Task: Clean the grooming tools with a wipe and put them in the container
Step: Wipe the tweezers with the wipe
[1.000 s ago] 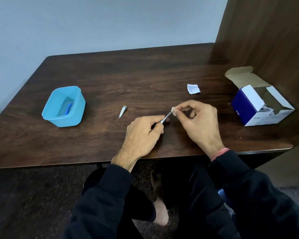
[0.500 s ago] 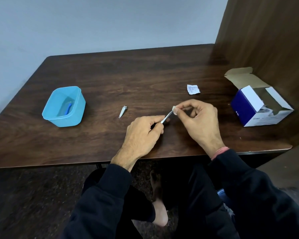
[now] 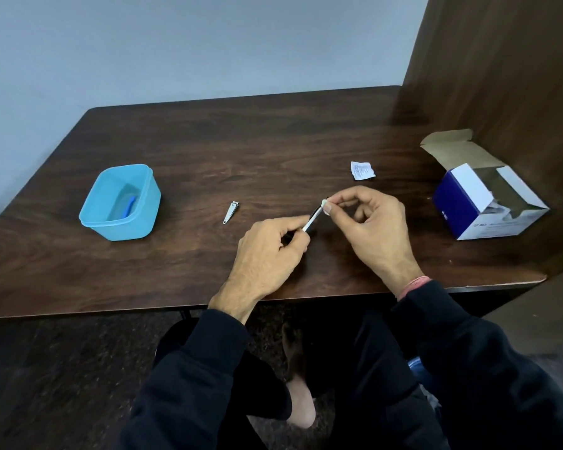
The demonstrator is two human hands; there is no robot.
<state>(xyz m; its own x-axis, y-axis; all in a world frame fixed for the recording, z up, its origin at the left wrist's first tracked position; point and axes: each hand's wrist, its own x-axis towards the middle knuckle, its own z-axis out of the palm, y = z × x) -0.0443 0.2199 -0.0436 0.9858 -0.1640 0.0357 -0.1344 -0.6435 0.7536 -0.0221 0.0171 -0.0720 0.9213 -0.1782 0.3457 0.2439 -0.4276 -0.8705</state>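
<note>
Tool in hand: we had a slim metal grooming tool [image 3: 311, 220] held just above the worktop [image 3: 273, 141], angled up from lower left to upper right. Couldn't tell exactly what kind it was, too small.
Left hand: our left hand [image 3: 267, 254] had its grip clenched round the lower end of the tool, fingers curled over it.
Right hand: our right hand [image 3: 371, 228] pinched a small white wipe [image 3: 324, 203] against the tool's upper tip, thumb and forefinger doing the work, other fingers loosely bent.
Step we were on: wiping the tip, by the look of it.
How to do it well: honestly, we figured the trick was keeping the left hand steady and letting the right slide the wipe along the shaft, turning the tool so every side got a pass. Pinching too hard at a thin tip could have torn the wipe.
Still waiting: a nail clipper [image 3: 231, 212] lay flat on the worktop, between our hands and the container, untouched.
Container: the blue container [image 3: 121, 203] sat well to the left with something blue [image 3: 129, 206] already inside.
Other bits: a torn white sachet [image 3: 362, 170] lay just beyond our right hand, and an open blue and white box [image 3: 488, 203] sat at the far right.
</note>
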